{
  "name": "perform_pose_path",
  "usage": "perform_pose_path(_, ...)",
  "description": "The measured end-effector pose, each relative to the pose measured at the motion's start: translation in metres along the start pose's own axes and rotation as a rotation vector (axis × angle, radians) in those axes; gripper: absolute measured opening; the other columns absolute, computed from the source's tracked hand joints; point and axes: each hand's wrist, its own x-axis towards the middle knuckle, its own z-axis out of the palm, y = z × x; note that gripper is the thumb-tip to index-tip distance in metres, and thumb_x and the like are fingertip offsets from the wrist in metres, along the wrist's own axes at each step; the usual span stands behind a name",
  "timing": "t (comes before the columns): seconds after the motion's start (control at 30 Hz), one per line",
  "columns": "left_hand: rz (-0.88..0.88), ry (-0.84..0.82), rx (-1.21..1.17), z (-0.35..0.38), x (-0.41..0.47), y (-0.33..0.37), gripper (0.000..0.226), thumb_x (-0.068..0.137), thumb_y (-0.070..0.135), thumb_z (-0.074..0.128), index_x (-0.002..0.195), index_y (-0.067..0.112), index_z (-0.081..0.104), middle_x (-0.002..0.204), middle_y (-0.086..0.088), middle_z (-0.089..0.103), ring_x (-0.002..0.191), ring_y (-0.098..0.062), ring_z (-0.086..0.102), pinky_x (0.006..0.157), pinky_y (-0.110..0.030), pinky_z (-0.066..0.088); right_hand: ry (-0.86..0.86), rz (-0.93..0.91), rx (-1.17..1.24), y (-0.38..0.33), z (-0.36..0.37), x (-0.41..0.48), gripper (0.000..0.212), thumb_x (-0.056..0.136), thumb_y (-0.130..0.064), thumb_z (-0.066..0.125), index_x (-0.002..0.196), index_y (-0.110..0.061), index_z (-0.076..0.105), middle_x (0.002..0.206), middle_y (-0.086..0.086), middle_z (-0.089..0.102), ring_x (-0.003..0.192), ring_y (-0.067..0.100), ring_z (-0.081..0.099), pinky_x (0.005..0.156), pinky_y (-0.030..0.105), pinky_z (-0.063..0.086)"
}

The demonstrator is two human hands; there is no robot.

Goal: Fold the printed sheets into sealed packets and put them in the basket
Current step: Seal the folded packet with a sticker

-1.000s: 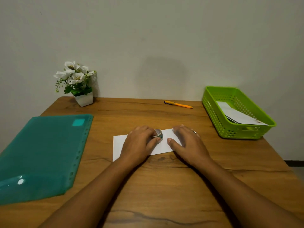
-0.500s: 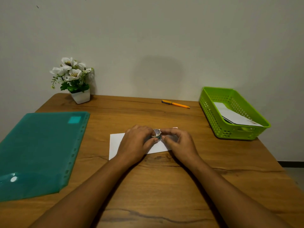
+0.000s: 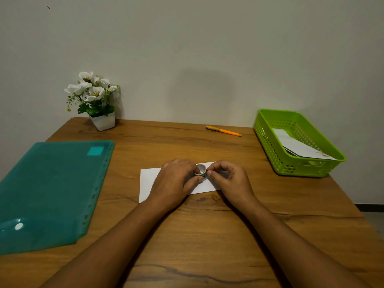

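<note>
A plain off-white wall (image 3: 207, 48) fills the upper half of the view, unbroken but for a small dark mark (image 3: 48, 7) near its top left. A soft, broad shadow (image 3: 199, 92) lies on it at centre, just above the far edge of the wooden bench (image 3: 207, 235). The bench's warm brown top shows dark grain lines. At the lower right, a dark skirting strip (image 3: 367, 207) runs along the wall's foot above a pale floor (image 3: 376, 221). The light is dim and even.
</note>
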Motion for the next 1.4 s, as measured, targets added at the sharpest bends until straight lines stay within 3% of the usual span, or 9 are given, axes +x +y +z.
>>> perform_pose_path(0.3,0.013,-0.003,0.014,0.0,0.0,0.0,0.019,0.096,0.045,0.063,0.098,0.027,0.069,0.098,0.012,0.068,0.096,-0.01,0.056,0.086,-0.036,0.044,-0.004,-0.017,-0.002,-0.002,0.0,-0.001,0.013,0.091,-0.009,0.075,0.093,-0.022,0.077,0.091,-0.01,0.076,0.092,0.006,0.07,0.082,0.026,0.057)
perform_pose_path(0.57,0.015,0.022,0.055,0.001,0.0,0.001,0.021,0.097,0.047,0.06,0.097,0.028,0.068,0.094,0.012,0.067,0.092,-0.011,0.055,0.083,-0.035,0.04,0.008,-0.057,-0.059,-0.005,0.002,-0.003,0.01,0.096,-0.01,0.067,0.093,-0.019,0.069,0.087,-0.009,0.071,0.086,0.001,0.066,0.072,0.014,0.05)
perform_pose_path(0.77,0.026,0.025,0.066,0.002,0.0,-0.001,0.023,0.096,0.048,0.06,0.102,0.027,0.07,0.099,0.013,0.068,0.096,-0.011,0.056,0.084,-0.033,0.039,-0.017,-0.02,-0.014,-0.006,0.002,-0.003,0.018,0.092,-0.013,0.075,0.107,-0.021,0.072,0.097,-0.008,0.073,0.096,0.003,0.069,0.085,0.019,0.055)
perform_pose_path(0.93,0.002,0.041,0.062,0.003,0.0,-0.003,0.028,0.096,0.05,0.06,0.11,0.029,0.071,0.108,0.013,0.071,0.104,-0.008,0.058,0.089,-0.032,0.04,-0.036,0.008,-0.032,-0.004,0.001,-0.002,0.008,0.091,-0.013,0.076,0.091,-0.021,0.075,0.089,-0.005,0.075,0.089,0.008,0.07,0.079,0.032,0.06)
perform_pose_path(1.13,0.009,0.03,0.083,0.005,-0.001,-0.003,0.029,0.098,0.041,0.062,0.121,0.025,0.069,0.116,0.008,0.071,0.109,-0.011,0.058,0.094,-0.034,0.044,0.012,0.031,0.024,-0.004,0.001,-0.002,0.012,0.094,-0.009,0.071,0.093,-0.02,0.075,0.09,-0.004,0.076,0.086,0.006,0.07,0.075,0.022,0.056)
perform_pose_path(1.27,-0.047,0.062,0.122,0.007,0.0,-0.006,0.023,0.1,0.038,0.059,0.116,0.026,0.07,0.109,0.009,0.07,0.101,-0.01,0.058,0.088,-0.035,0.047,0.044,0.056,0.064,-0.001,0.001,-0.001,0.013,0.092,-0.008,0.073,0.091,-0.02,0.076,0.09,-0.006,0.076,0.086,0.006,0.069,0.075,0.023,0.057)
perform_pose_path(1.4,-0.128,0.092,0.109,0.009,0.003,-0.01,0.02,0.1,0.036,0.06,0.112,0.025,0.071,0.106,0.008,0.069,0.097,-0.011,0.055,0.079,-0.03,0.041,0.134,0.107,0.168,0.001,-0.001,-0.001,0.012,0.092,-0.006,0.073,0.09,-0.018,0.074,0.089,-0.004,0.076,0.083,0.003,0.068,0.071,0.018,0.054)
